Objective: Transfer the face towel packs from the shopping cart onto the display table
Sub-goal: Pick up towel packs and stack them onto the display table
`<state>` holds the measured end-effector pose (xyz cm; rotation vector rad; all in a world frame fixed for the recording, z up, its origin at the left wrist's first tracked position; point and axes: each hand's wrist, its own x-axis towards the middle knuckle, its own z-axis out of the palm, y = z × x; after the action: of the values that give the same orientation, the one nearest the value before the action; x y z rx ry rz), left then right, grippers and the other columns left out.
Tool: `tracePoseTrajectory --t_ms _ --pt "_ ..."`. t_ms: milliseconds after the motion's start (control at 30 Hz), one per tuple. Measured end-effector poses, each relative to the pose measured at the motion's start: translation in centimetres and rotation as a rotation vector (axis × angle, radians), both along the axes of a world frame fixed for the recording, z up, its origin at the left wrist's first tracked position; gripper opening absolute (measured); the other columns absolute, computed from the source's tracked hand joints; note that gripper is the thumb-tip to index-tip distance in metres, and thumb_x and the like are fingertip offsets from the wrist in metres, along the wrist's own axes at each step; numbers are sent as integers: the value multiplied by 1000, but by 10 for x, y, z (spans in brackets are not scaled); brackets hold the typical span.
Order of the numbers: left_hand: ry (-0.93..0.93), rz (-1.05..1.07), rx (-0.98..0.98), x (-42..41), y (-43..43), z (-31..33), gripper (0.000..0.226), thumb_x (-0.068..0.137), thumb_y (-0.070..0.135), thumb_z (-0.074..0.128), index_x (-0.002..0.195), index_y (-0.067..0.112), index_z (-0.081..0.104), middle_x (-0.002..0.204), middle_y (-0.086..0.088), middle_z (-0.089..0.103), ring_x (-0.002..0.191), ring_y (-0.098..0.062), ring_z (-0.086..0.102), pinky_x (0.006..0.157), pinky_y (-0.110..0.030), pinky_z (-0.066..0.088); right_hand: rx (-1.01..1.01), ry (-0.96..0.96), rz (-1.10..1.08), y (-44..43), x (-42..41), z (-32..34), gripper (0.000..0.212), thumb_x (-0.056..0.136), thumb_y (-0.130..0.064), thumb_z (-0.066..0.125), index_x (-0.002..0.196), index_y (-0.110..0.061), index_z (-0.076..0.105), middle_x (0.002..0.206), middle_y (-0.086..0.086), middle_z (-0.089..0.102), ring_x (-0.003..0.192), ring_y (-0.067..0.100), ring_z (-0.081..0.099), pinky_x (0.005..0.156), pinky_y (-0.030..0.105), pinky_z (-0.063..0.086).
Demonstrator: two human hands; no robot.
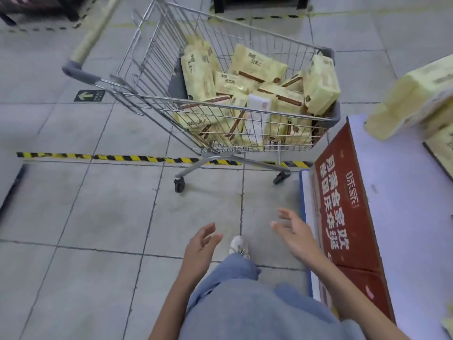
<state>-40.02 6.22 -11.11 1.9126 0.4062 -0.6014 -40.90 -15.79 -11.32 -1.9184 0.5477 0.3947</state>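
Observation:
A wire shopping cart point(137, 77) stands on the tiled floor ahead, holding several pale yellow face towel packs point(257, 67) in a loose heap. To the right is the display table point(404, 197), white on top with a red printed panel along its near side. A few yellow packs point(411, 99) lie on the table's far end. My left hand point(201, 246) and my right hand point(296, 234) are both low in front of me, fingers spread, holding nothing, well short of the cart. The right hand is close to the table's edge.
Black-and-yellow hazard tape point(122, 158) runs across the floor under the cart. A green arrow sticker point(89, 95) lies left of the cart. My leg and shoe point(239, 245) show between my hands. Dark shelf bases stand at the far top.

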Motion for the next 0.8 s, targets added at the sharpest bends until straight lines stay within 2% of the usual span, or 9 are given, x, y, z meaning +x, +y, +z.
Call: tracePoseTrajectory --t_ms 233,367,433,500,600,700,800 --pt "-18 -154 -44 114 -12 8 36 95 25 55 130 16 53 125 8 55 112 -6 50 89 -18 34 12 35 -75 4 61 -4 41 92 -21 58 131 -17 46 122 -5 50 110 14 50 90 27 38" --pt "-31 -188 -75 170 -26 8 37 95 26 55 130 18 53 124 10 55 110 -5 51 89 -18 34 6 39 -91 -3 95 -9 34 91 -19 60 123 -20 49 115 -6 53 98 9 54 83 21 40" --pt "-35 -182 -82 196 -32 3 36 95 26 55 130 18 54 124 10 55 110 -4 51 88 -16 34 12 38 -101 -11 118 -13 33 90 -19 61 122 -19 50 113 -6 53 97 8 53 83 20 40" --pt "-41 -161 -90 218 -39 -1 35 94 25 56 129 18 54 123 9 56 106 -2 52 81 -7 36 14 38 -100 -19 144 -18 37 90 -19 61 126 -14 49 115 -4 53 101 11 53 85 23 39" --pt "-34 -120 -105 246 -47 -8 33 94 23 56 127 16 55 120 9 56 94 13 51 70 4 37 -1 30 -93 -32 189 -21 38 91 -21 60 126 -12 50 117 -2 54 103 14 53 85 25 39" --pt "-37 -81 -103 274 -53 -6 30 94 22 56 124 19 56 120 8 59 95 13 52 71 0 39 -7 -5 -81 -47 240 -18 36 91 -24 59 125 -16 51 116 -1 55 100 12 54 78 23 39" --pt "-98 5 -154 310 -61 5 22 93 18 58 114 25 58 115 10 63 92 15 56 71 0 41 -12 -51 -74 -62 291 -11 33 91 -25 59 122 -20 52 115 -2 58 99 10 55 77 22 40"
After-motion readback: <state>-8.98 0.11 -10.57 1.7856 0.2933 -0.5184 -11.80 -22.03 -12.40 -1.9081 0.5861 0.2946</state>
